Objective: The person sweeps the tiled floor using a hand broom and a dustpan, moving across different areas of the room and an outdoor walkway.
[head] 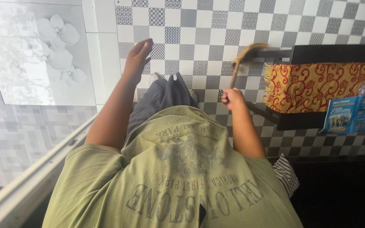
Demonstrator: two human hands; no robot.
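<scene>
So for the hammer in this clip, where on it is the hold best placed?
Low on the wooden handle, where the right hand already grips it, coming from below. The hammer stands nearly upright with its blurred head on top, so the bare lower handle is the free part. The left hand is open, holding nothing.

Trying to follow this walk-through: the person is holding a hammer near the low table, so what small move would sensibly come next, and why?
Probably lower the hammer a little and steady it. The right hand holds its handle upright, the head blurred, close to the patterned red cloth on the dark table; the left hand is open and empty.
</scene>
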